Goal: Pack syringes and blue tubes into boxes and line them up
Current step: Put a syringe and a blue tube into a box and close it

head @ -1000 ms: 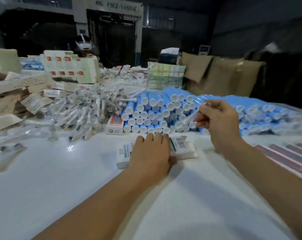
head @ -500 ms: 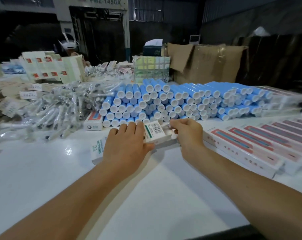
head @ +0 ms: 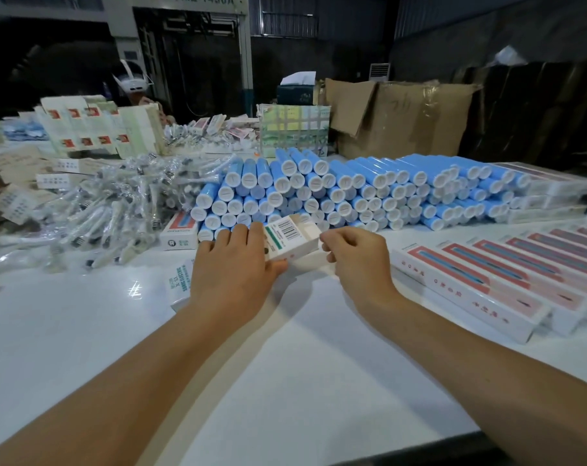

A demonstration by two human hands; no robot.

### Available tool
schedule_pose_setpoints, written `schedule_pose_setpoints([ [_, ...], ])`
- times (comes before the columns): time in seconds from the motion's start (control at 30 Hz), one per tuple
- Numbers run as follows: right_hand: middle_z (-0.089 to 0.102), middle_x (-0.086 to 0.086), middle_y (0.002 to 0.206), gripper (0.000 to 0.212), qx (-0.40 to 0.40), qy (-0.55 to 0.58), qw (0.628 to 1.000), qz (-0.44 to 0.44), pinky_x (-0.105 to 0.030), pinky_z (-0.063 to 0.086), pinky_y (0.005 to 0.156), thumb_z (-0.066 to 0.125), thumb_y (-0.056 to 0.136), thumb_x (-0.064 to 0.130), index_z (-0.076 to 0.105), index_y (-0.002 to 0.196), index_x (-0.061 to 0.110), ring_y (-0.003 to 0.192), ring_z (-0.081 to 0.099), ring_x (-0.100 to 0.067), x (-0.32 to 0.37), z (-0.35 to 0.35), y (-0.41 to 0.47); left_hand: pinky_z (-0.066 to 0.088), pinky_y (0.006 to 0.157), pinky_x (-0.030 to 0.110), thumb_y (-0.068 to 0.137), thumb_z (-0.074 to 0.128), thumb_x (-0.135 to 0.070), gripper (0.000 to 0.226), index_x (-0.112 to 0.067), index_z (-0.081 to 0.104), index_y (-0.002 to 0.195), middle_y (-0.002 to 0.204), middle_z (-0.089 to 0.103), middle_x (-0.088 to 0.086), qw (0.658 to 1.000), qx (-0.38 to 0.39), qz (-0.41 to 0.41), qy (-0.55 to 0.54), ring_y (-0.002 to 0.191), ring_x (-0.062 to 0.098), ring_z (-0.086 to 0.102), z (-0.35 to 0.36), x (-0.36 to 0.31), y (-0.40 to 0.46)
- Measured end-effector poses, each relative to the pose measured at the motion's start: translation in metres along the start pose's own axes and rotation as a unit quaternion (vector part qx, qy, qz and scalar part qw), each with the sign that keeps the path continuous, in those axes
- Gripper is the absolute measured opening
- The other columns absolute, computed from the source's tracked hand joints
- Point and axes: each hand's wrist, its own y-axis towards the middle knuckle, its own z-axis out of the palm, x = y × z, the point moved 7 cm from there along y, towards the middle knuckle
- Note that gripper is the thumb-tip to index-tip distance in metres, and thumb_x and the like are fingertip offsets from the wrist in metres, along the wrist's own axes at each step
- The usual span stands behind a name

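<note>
My left hand [head: 233, 267] grips a small white box [head: 290, 238] with a barcode and green stripe, held tilted just above the white table [head: 285, 364]. My right hand [head: 357, 260] has its fingers curled and pinches at the box's right end. Whether anything is inside the box is hidden. Right behind the hands lies a long stack of blue tubes [head: 336, 193] with white caps facing me. A heap of clear-wrapped syringes [head: 117, 203] lies to the left of the tubes. Another white box [head: 178, 280] lies flat, partly under my left wrist.
A row of closed pink-and-white boxes [head: 494, 277] lies side by side at the right. A small box [head: 179, 235] stands against the tubes. Flat cartons [head: 16, 193] pile up at the far left, brown cardboard [head: 403, 119] at the back. A person with headgear [head: 134, 82] is behind the table.
My right hand came down from above the tubes, where it held a wrapped syringe, to the box's right end. My left hand has tilted the box up off the table.
</note>
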Motion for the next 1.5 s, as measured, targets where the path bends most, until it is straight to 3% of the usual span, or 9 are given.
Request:
schedule_pose_setpoints([
  [0.37,0.067,0.006,0.07,0.021,0.09,-0.013,0.996,-0.015,-0.027,0.044,0.061,0.062,0.085,0.01,0.071,0.071,0.023,0.059,0.052,-0.006,0.002,0.019,-0.01,0.031,0.091,0.033,0.092,0.034,-0.061,0.063,-0.019,0.026,0.139,0.13,0.044,-0.001,1.0,0.003,0.023,0.002,0.118,0.02,0.041,0.0,-0.009,-0.001],
  [0.6,0.056,0.007,0.066,0.053,0.108,-0.02,0.994,0.014,-0.026,0.049,0.065,0.058,0.089,0.009,0.045,0.139,0.02,0.068,0.059,-0.006,-0.006,0.023,-0.004,0.032,0.091,0.033,0.092,0.034,-0.061,0.064,-0.019,0.025,0.139,0.128,0.045,-0.002,0.999,-0.005,0.052,0.013,0.114,0.02,0.042,0.0,-0.016,-0.005],
  [0.83,0.068,0.0,0.086,0.009,0.088,-0.014,0.996,0.028,-0.035,0.058,0.077,0.058,0.09,0.01,0.062,0.087,0.018,0.085,0.068,-0.018,-0.007,0.024,-0.006,0.031,0.092,0.034,0.093,0.032,-0.061,0.065,-0.018,0.024,0.141,0.13,0.044,-0.001,0.998,-0.01,0.058,0.028,0.115,0.021,0.042,-0.003,-0.021,-0.008],
  [1.07,0.065,0.006,0.091,0.018,0.105,-0.021,0.994,-0.005,-0.028,0.057,0.077,0.055,0.093,0.01,0.063,0.083,0.022,0.089,0.065,-0.013,0.004,0.028,-0.011,0.031,0.089,0.034,0.092,0.031,-0.062,0.064,-0.017,0.027,0.137,0.128,0.046,0.0,0.998,-0.011,0.046,0.036,0.112,0.021,0.043,-0.006,-0.021,-0.009],
  [1.17,0.051,0.005,0.107,0.02,0.028,-0.09,0.992,-0.085,-0.032,0.05,0.089,0.062,0.089,0.022,0.063,0.109,0.022,0.107,0.055,-0.016,0.015,0.013,-0.003,0.032,0.089,0.033,0.09,0.031,-0.062,0.068,-0.016,0.026,0.14,0.129,0.046,0.0,0.999,-0.011,0.032,0.024,0.114,0.021,0.043,-0.008,-0.019,-0.008],
  [1.27,0.054,-0.001,0.122,0.05,-0.025,0.111,0.989,0.091,-0.036,0.048,0.09,0.07,0.084,0.03,0.05,0.128,0.019,0.107,0.056,-0.02,-0.005,0.003,0.006,0.032,0.087,0.034,0.089,0.032,-0.063,0.071,-0.016,0.027,0.142,0.13,0.046,0.001,1.0,-0.02,0.012,-0.002,0.115,0.022,0.044,-0.01,-0.016,-0.006],
  [1.33,0.071,-0.012,0.102,0.038,0.08,0.329,0.902,0.269,-0.038,0.057,0.078,0.071,0.08,0.027,0.061,0.113,0.01,0.089,0.068,-0.026,-0.019,0.028,-0.006,0.032,0.085,0.035,0.089,0.033,-0.064,0.072,-0.015,0.028,0.142,0.128,0.048,0.002,1.0,-0.022,0.015,0.0,0.113,0.023,0.045,-0.009,-0.018,-0.006],
  [1.4,0.073,-0.016,0.085,0.027,0.148,0.402,0.853,0.3,-0.037,0.06,0.067,0.068,0.079,0.02,0.064,0.1,0.004,0.074,0.072,-0.027,-0.016,0.041,-0.014,0.032,0.083,0.035,0.089,0.03,-0.064,0.072,-0.014,0.031,0.14,0.124,0.05,0.003,0.999,-0.022,0.028,0.012,0.109,0.023,0.046,-0.008,-0.022,-0.007],
  [1.5,0.072,-0.016,0.081,0.014,0.121,0.409,0.871,0.244,-0.032,0.058,0.057,0.061,0.085,-0.001,0.06,0.099,-0.001,0.068,0.072,-0.025,-0.014,0.041,-0.009,0.033,0.081,0.035,0.086,0.019,-0.062,0.075,-0.011,0.035,0.138,0.12,0.052,0.004,0.999,-0.023,0.038,0.022,0.105,0.023,0.048,-0.009,-0.026,-0.009],
])
